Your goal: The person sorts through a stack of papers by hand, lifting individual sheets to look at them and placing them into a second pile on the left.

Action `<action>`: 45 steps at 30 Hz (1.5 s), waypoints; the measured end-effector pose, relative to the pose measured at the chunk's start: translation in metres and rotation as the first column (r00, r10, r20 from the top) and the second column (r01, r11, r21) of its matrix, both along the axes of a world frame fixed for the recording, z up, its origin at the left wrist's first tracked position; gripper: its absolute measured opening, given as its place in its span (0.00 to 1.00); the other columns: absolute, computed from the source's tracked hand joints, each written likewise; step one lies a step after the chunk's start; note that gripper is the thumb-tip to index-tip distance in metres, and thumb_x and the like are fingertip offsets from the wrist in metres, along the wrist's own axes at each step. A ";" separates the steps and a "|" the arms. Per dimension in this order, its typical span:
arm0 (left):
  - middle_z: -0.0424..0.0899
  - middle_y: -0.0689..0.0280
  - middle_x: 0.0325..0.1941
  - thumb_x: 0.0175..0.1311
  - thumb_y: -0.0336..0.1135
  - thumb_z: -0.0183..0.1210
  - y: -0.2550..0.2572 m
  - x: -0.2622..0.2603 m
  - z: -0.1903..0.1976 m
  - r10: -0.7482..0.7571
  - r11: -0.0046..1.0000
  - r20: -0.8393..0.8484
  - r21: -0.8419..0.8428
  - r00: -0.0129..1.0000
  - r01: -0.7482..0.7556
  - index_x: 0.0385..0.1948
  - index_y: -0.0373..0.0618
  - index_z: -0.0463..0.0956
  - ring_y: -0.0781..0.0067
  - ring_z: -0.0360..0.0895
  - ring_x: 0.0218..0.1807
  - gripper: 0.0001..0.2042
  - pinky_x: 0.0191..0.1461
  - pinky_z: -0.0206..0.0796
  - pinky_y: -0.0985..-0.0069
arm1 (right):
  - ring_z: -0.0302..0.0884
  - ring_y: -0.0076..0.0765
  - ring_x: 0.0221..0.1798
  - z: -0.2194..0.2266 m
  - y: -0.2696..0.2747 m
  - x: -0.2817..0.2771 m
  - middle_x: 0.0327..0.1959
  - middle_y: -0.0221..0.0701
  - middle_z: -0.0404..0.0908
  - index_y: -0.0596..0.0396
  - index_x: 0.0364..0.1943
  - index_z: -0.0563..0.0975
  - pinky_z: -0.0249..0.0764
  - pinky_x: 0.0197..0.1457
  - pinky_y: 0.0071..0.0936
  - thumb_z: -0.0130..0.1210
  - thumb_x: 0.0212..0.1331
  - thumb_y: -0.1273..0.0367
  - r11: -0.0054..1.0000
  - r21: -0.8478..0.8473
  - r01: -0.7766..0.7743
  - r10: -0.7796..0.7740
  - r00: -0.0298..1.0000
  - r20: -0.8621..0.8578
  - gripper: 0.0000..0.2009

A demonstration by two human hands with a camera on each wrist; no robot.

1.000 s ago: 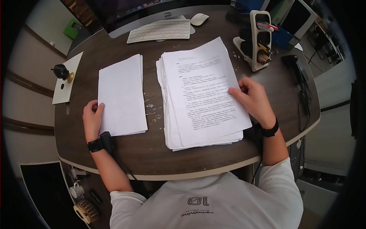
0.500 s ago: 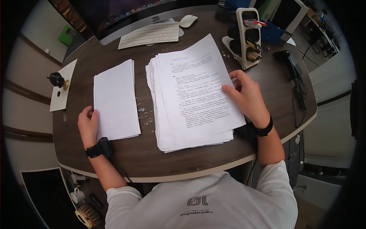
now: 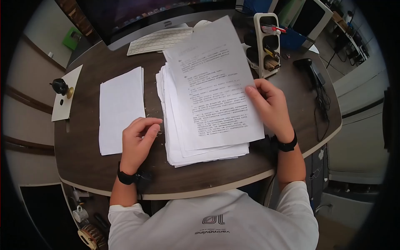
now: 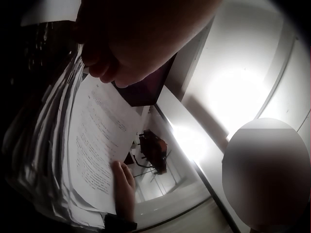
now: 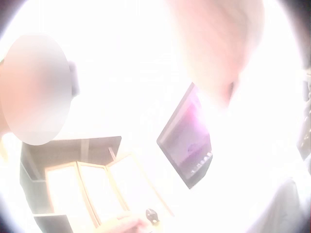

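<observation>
The right hand [image 3: 271, 107] pinches the right edge of a printed sheet [image 3: 210, 91], thumb on its face, and the sheet is raised at an angle above a thick paper stack [image 3: 177, 156]. In the left wrist view the sheet [image 4: 97, 145] stands beside the stack's layered edges [image 4: 48, 141]. The left hand [image 3: 139, 141] hovers between the two piles, fingers loosely bent and holding nothing, its fingertips close to the stack's left edge. A thinner pile of blank-faced paper [image 3: 121, 110] lies on the left. The right wrist view is mostly washed out.
A keyboard [image 3: 143, 43] and a monitor [image 3: 166, 12] stand behind the stack. An organizer with pens [image 3: 268, 46] is at the back right, near a black scanner [image 3: 306, 68] and its cable. A white board [image 3: 68, 93] lies at the far left.
The left hand has left the thin pile and moved right to the stack's left side. The printed sheet in the right hand has risen, its top now overlapping the keyboard.
</observation>
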State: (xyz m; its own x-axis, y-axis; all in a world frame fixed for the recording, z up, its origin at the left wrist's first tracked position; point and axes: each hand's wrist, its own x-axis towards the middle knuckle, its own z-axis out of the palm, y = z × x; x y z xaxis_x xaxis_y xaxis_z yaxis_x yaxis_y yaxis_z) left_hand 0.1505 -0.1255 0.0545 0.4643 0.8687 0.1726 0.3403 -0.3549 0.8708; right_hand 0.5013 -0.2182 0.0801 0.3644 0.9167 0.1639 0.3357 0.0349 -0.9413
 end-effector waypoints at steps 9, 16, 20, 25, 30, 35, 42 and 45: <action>0.87 0.63 0.45 0.75 0.35 0.60 -0.013 0.001 -0.010 0.002 0.914 0.345 -0.381 0.939 0.138 0.55 0.31 0.79 0.78 0.80 0.43 0.16 0.48 0.74 0.78 | 0.74 0.10 0.31 -0.005 -0.016 -0.039 0.32 0.22 0.83 0.61 0.41 0.79 0.69 0.34 0.13 0.60 0.72 0.71 0.984 0.120 -0.134 0.165 0.939 -0.301 0.06; 0.85 0.58 0.56 0.79 0.33 0.53 0.042 -0.075 -0.002 0.303 0.872 0.484 -0.489 0.821 -0.034 0.58 0.33 0.75 0.74 0.82 0.54 0.14 0.61 0.72 0.75 | 0.72 0.15 0.29 -0.012 -0.001 -0.010 0.28 0.24 0.80 0.63 0.40 0.81 0.66 0.32 0.17 0.61 0.71 0.68 0.989 0.145 0.014 -0.017 1.000 0.019 0.09; 0.85 0.61 0.52 0.80 0.35 0.52 0.077 -0.144 -0.014 0.452 0.865 0.285 -0.369 0.845 -0.338 0.55 0.33 0.76 0.77 0.81 0.49 0.14 0.57 0.72 0.77 | 0.72 0.18 0.27 -0.015 0.013 0.005 0.25 0.28 0.79 0.64 0.41 0.80 0.67 0.30 0.22 0.67 0.65 0.62 0.992 -0.056 0.115 -0.096 0.957 0.273 0.16; 0.85 0.63 0.48 0.81 0.36 0.50 0.090 -0.160 -0.032 0.478 0.826 0.011 -0.346 0.878 -0.445 0.52 0.32 0.76 0.80 0.79 0.45 0.14 0.53 0.71 0.79 | 0.74 0.28 0.26 -0.030 0.013 0.004 0.24 0.34 0.79 0.64 0.43 0.80 0.70 0.31 0.29 0.71 0.58 0.55 0.969 -0.235 0.072 0.034 0.908 0.419 0.24; 0.85 0.63 0.44 0.80 0.36 0.50 0.096 -0.164 -0.048 0.433 0.834 -0.046 -0.359 0.900 -0.419 0.49 0.32 0.76 0.80 0.77 0.44 0.14 0.51 0.70 0.79 | 0.76 0.34 0.26 -0.025 0.010 0.002 0.24 0.38 0.78 0.64 0.44 0.78 0.72 0.32 0.32 0.72 0.57 0.55 0.963 -0.261 0.071 0.059 0.886 0.459 0.25; 0.86 0.63 0.42 0.78 0.36 0.53 0.096 -0.162 -0.049 0.428 0.864 -0.162 -0.214 0.889 -0.455 0.48 0.31 0.77 0.79 0.77 0.43 0.14 0.50 0.70 0.77 | 0.73 0.31 0.25 -0.013 0.006 -0.003 0.22 0.37 0.77 0.62 0.43 0.78 0.70 0.30 0.30 0.69 0.61 0.60 0.965 -0.248 0.089 0.035 0.889 0.457 0.19; 0.84 0.63 0.38 0.71 0.35 0.62 0.085 -0.143 -0.026 0.521 0.837 -0.393 0.062 0.758 -0.543 0.51 0.33 0.78 0.76 0.77 0.39 0.15 0.47 0.71 0.74 | 0.70 0.16 0.27 -0.017 0.007 0.007 0.23 0.25 0.77 0.62 0.41 0.78 0.67 0.31 0.21 0.63 0.68 0.66 0.984 -0.180 0.007 0.037 0.971 0.238 0.11; 0.83 0.65 0.37 0.70 0.35 0.64 0.086 -0.149 -0.033 0.686 0.724 -0.340 0.413 0.644 -0.553 0.49 0.35 0.80 0.77 0.77 0.38 0.14 0.45 0.71 0.76 | 0.71 0.12 0.30 -0.017 0.009 0.001 0.27 0.20 0.79 0.61 0.41 0.78 0.67 0.33 0.17 0.61 0.71 0.67 0.994 -0.110 -0.023 0.023 1.000 -0.006 0.09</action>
State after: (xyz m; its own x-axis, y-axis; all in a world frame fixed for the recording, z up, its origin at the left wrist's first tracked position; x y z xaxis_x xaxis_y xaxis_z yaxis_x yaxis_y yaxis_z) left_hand 0.0013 -0.0396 0.0216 -0.0899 0.9335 0.3472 0.8761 -0.0917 0.4733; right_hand 0.5026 -0.2090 0.0631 0.3437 0.9372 0.0595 0.3311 -0.0616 -0.9416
